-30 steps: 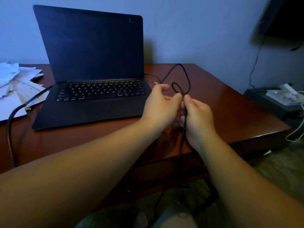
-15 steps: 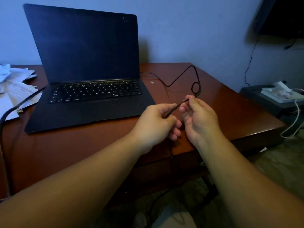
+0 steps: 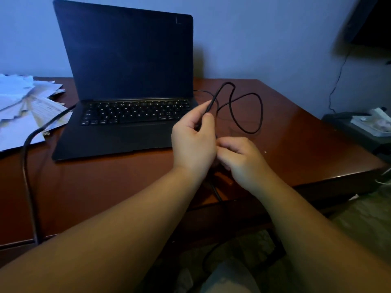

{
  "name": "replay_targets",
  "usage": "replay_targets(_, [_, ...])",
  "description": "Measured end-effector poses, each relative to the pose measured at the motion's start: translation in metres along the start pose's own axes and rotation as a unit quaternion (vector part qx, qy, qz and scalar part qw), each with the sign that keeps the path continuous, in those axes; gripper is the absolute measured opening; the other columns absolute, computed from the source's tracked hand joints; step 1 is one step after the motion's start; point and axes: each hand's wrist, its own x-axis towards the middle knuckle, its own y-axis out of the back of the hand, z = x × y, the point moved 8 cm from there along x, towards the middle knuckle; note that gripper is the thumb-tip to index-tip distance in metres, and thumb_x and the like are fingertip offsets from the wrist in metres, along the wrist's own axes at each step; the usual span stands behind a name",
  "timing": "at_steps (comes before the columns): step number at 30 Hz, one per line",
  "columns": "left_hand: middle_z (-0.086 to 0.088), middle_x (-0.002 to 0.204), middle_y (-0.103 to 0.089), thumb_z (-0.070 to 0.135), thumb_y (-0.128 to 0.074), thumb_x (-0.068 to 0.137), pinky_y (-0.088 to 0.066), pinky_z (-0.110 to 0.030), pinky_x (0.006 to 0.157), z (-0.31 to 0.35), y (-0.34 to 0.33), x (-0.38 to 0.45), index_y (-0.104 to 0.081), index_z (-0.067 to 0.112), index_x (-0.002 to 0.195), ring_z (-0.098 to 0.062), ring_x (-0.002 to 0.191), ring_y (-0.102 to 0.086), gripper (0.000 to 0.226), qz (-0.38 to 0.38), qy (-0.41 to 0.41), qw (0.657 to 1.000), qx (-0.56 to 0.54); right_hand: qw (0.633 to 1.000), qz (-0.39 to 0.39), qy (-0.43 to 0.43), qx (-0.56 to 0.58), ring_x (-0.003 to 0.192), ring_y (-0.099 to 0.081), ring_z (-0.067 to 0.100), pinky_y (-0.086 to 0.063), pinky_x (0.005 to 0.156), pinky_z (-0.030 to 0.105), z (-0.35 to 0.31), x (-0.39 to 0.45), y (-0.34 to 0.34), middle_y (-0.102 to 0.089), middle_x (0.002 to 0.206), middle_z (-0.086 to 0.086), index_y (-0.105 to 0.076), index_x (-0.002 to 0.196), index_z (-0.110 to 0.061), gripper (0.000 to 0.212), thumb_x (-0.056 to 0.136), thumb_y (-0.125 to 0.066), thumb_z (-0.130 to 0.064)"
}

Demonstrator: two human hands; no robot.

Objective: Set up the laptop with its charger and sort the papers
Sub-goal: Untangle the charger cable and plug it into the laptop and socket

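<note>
Both hands work the cable point(image 3: 249, 115) over the counter's point(image 3: 110, 187) near edge. My left hand point(image 3: 193, 142) pinches it between thumb and fingertips, so a stiff stretch rises from the grip and bends into a loop just beyond. My right hand point(image 3: 241, 160) sits touching the left, fingers curled inward; I judge it holds a lower run of the cable, but the left hand hides the contact. Below the hands the cable drops off the edge toward the floor.

I read this as the charger step: untangling the lead, with the papers not yet begun. Next I need to work the loop out and find the plug end, which I cannot see, then carry it to the laptop point(image 3: 127, 102). That stands open and dark, just left of and beyond my left hand. A thicker cord point(image 3: 27, 157) runs off the counter far left, crossing the papers point(image 3: 25, 106) heaped there.

Keyboard letters are legible; print on the papers is too blurred. No brand shows.
</note>
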Motion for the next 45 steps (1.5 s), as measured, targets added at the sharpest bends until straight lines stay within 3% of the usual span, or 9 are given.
replay_targets(3, [0.006,0.072,-0.065,0.008,-0.056,0.102,-0.043,-0.023,0.052,-0.010,-0.001,0.004,-0.073,0.023,0.122,-0.010,0.056,-0.048,0.031,-0.004,0.070,0.996,-0.052,0.997,-0.068,0.002,-0.035,0.071,-0.064,0.024,-0.049,0.068,0.047,0.001,0.000,-0.009,-0.070,0.071,0.005,-0.072,0.072,-0.013,0.017,0.080,-0.061,-0.023])
replay_targets(6, [-0.008,0.072,-0.058,0.009,-0.056,0.103,-0.036,-0.021,0.048,-0.011,-0.009,0.004,-0.071,0.024,0.125,-0.009,0.049,-0.042,0.031,-0.038,0.097,0.992,-0.067,0.993,-0.093,0.013,-0.067,0.083,-0.071,0.013,-0.055,0.075,0.042,0.000,-0.002,-0.013,-0.077,0.083,-0.004,-0.080,0.086,-0.017,0.016,0.084,-0.064,-0.021])
replay_targets(9, [-0.023,0.102,-0.074,0.011,-0.057,0.104,-0.058,-0.034,0.087,-0.007,-0.018,0.001,-0.068,0.018,0.132,-0.024,0.093,-0.073,0.031,-0.077,0.107,0.989,-0.061,0.999,-0.039,0.004,-0.035,0.064,-0.061,0.014,-0.044,0.061,0.040,0.002,-0.001,-0.004,-0.069,0.069,0.011,-0.073,0.075,-0.009,0.016,0.080,-0.064,-0.021])
replay_targets(11, [-0.019,0.117,-0.071,0.012,-0.058,0.103,-0.050,-0.040,0.102,-0.008,-0.026,-0.002,-0.066,0.015,0.133,-0.027,0.114,-0.067,0.031,-0.116,0.117,0.985,-0.055,0.998,0.028,-0.018,0.051,0.057,-0.055,0.009,-0.040,0.057,0.028,0.008,0.000,0.006,-0.065,0.060,0.009,-0.072,0.073,-0.010,0.016,0.082,-0.060,-0.015])
replay_targets(15, [-0.001,0.086,-0.059,0.015,-0.064,0.099,-0.055,-0.039,0.073,-0.011,-0.034,-0.007,-0.064,0.023,0.116,-0.013,0.072,-0.060,0.018,-0.157,0.089,0.984,0.006,0.957,0.126,-0.075,0.248,0.054,-0.057,0.007,-0.045,0.052,0.020,0.019,0.000,0.022,-0.064,0.064,0.002,-0.069,0.079,-0.012,0.030,0.101,-0.051,-0.005])
replay_targets(20, [-0.002,0.089,-0.071,0.024,-0.068,0.095,-0.061,-0.049,0.081,-0.014,-0.032,-0.010,-0.068,0.027,0.101,-0.027,0.083,-0.071,0.007,-0.158,0.072,0.979,0.104,0.915,0.219,-0.159,0.300,0.047,-0.035,0.013,-0.025,0.045,0.026,0.042,-0.003,0.041,-0.043,0.058,0.001,-0.061,0.081,-0.013,0.030,0.107,-0.049,-0.021])
replay_targets(29, [-0.002,0.067,-0.073,0.027,-0.070,0.095,-0.056,-0.031,0.055,-0.008,-0.054,-0.027,-0.068,0.025,0.098,-0.016,0.053,-0.067,0.004,-0.327,-0.022,0.934,0.144,0.803,0.308,-0.185,0.475,0.045,-0.051,0.009,-0.044,0.042,0.020,0.054,-0.004,0.048,-0.053,0.054,-0.002,-0.055,0.087,-0.009,0.025,0.109,-0.045,-0.017])
replay_targets(38, [0.000,0.054,-0.063,0.014,-0.068,0.098,-0.042,-0.019,0.040,-0.020,-0.028,-0.004,-0.068,0.014,0.098,-0.006,0.040,-0.053,0.000,-0.149,0.120,0.978,-0.078,0.937,0.185,-0.103,0.276,0.057,-0.054,0.025,-0.036,0.052,0.026,0.022,-0.005,0.031,-0.064,0.065,0.011,-0.063,0.085,-0.006,0.008,0.086,-0.059,-0.012])
replay_targets(45, [0.000,0.063,-0.068,0.015,-0.068,0.099,-0.042,-0.017,0.042,-0.029,-0.007,0.011,-0.065,0.000,0.108,-0.006,0.045,-0.053,0.017,-0.032,0.154,0.977,-0.141,0.986,0.060,-0.030,0.151,0.042,-0.043,0.010,-0.031,0.044,0.019,-0.002,-0.005,0.013,-0.052,0.047,0.008,-0.062,0.058,-0.007,0.025,0.079,-0.054,-0.017])
